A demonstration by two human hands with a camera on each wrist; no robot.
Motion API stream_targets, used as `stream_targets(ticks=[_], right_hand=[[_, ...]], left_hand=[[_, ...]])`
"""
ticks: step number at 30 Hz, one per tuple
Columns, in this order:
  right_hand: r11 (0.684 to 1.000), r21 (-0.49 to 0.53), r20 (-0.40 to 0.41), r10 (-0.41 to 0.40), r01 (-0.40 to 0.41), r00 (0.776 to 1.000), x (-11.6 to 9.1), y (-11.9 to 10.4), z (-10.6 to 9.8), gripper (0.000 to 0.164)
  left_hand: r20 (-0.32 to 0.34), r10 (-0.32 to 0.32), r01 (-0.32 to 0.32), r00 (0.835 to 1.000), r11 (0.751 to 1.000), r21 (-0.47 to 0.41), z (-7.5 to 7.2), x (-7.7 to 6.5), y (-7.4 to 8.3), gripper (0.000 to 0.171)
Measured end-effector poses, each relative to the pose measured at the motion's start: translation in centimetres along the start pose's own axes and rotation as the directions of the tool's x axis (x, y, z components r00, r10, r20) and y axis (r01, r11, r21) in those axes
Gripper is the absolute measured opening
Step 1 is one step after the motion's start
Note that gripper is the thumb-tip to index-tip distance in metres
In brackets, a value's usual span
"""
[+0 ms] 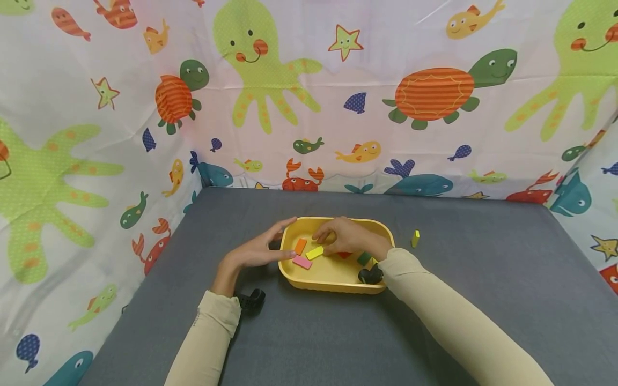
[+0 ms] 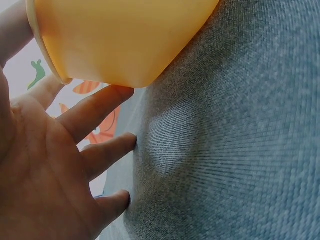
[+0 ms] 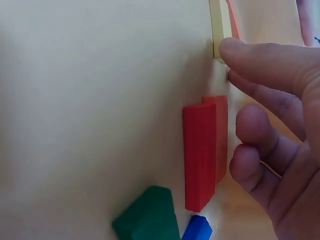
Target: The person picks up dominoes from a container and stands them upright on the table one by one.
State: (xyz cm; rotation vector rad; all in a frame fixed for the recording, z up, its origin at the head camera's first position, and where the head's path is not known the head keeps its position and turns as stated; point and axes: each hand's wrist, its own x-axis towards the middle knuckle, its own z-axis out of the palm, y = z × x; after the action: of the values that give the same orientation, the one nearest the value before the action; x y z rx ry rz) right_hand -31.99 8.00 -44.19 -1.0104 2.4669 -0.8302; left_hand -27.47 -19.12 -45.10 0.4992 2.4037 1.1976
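From my remote seat I see a dark gray fabric-covered table (image 1: 309,335), w/ a white cloth backdrop (image 1: 299,32) behind it & along both sides, printed w/ octopuses, turtles, crabs, whales, fish & stars. Folds show on the L side. A shallow yellow plastic tray w/ rounded corners (image 1: 333,286) sits approx. mid-table; a small yellow rectangular block (image 1: 416,238) stands upright on the cloth to its R.

My left hand (image 1: 258,249) is at the tray's L end: thumb over the rim, other fingers spread, mostly straight, against or near the outer wall & cloth; not clamped. My right hand (image 1: 350,236) reaches in over the R side, palm down, fingers bent. Its thumb tip meets the end of a bright yellow flat block (image 1: 315,253) lying in the tray's L half; thumb & index look apart in head view, can't tell if block's pinched. Orange rectangular block (image 1: 300,246) & pink rectangular block (image 1: 302,262) lie just beside it. R wrist cam adds a red rectangular block (image 3: 199,155), a green angular block (image 3: 150,215) & a blue block (image 3: 198,227), partly cut off.

Beige long sleeves (image 1: 444,305), black wrist device (image 1: 252,301) on L; tiny dark mark on L cuff, too small to read.
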Motion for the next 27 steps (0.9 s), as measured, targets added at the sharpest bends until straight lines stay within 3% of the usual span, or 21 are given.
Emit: stream_targets(ticks=[14, 27], right_hand=[[0.976, 0.215, 0.012, -0.049, 0.045, 0.999, -0.16, -0.43, 0.4, 0.031], [0.99, 0.134, 0.037, -0.043, 0.038, 0.998, 0.1, -0.26, 0.95, 0.03]], left_hand=[[-0.008, -0.006, 0.006, 1.0, 1.0, -0.001, 0.07, -0.09, -0.01, 0.081], [-0.003, -0.007, 0.007, 1.0, 1.0, -0.008, 0.14, -0.25, 0.2, 0.081]])
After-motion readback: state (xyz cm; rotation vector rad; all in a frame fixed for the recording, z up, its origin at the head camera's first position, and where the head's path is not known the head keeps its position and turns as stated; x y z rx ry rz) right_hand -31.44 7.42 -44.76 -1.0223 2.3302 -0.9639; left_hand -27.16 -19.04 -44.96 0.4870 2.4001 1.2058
